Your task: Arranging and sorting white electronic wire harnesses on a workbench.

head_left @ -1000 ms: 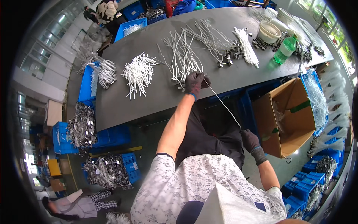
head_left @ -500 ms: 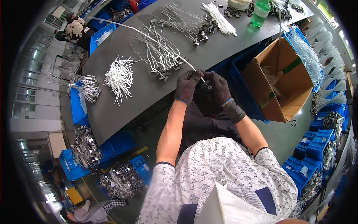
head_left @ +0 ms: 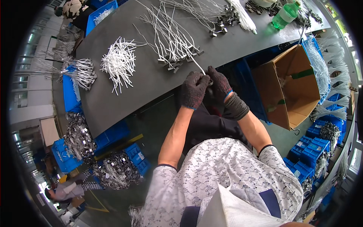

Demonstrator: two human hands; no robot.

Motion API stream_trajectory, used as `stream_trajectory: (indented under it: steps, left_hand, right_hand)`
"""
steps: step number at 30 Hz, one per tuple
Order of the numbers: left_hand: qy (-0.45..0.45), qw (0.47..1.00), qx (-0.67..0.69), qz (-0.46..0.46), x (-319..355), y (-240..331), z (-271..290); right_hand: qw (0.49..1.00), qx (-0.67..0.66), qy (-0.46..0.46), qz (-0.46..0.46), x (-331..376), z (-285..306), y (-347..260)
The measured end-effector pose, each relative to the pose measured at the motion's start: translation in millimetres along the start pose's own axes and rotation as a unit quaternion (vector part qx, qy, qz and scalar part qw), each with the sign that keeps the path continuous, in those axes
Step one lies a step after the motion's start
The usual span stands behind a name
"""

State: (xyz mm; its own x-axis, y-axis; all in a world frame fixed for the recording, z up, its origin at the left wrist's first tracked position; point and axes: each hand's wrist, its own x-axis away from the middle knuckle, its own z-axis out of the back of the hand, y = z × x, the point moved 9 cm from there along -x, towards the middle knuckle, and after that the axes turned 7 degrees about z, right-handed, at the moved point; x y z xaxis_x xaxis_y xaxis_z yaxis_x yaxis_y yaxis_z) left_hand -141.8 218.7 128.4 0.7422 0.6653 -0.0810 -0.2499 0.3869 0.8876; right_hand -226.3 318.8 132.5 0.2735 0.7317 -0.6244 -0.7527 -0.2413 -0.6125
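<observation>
pinches a white cord [head_left: 197, 64] in the gloved left hand [head_left: 194, 90], just above frame center; curls the right hand [head_left: 220, 86] close beside, in a grasp too hidden to tell.

The dark-gloved right hand [head_left: 220, 86], a second ago low on the right, has come up to the centre of the frame, close beside the gloved left hand [head_left: 194, 91]. The white cord [head_left: 197, 63], then stretched downward between them, now slants up and left from both hands. As the view shifted, the green plastic bottle [head_left: 285, 16] moved up, toward the upper-right edge.
</observation>
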Motion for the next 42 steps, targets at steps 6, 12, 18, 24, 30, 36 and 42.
stream_trajectory:
  steps: [6, 12, 18, 24, 30, 36, 42]
  left_hand:
    - [-0.037, 0.928, 0.302, 0.216, -19, -46, 0]
    - [0.009, 0.966, 0.206, 0.155, -24, -35, 7]
    - [-0.024, 0.975, 0.166, 0.146, -32, -35, 12]
    - [-0.065, 0.954, 0.213, 0.199, -81, -51, 43]
    - [-0.055, 0.977, -0.076, 0.194, -143, -113, 91]
    - [0.157, 0.94, -0.229, 0.2, -207, -180, 136]
    - [0.139, 0.849, -0.287, 0.422, -250, -276, 180]
  right_hand:
    - [0.994, -0.078, -0.05, -0.052, -18, -22, 20]
    - [0.999, -0.033, -0.034, -0.01, -22, -20, 18]
    - [0.999, -0.04, -0.033, -0.006, -32, -26, 24]
    - [0.785, -0.385, 0.016, -0.485, -26, -54, 128]
    - [0.925, 0.069, 0.013, -0.374, -65, -22, 194]
    - [0.93, 0.148, -0.024, -0.336, -105, -47, 231]
    - [0.928, 0.049, -0.174, -0.325, -158, -128, 201]
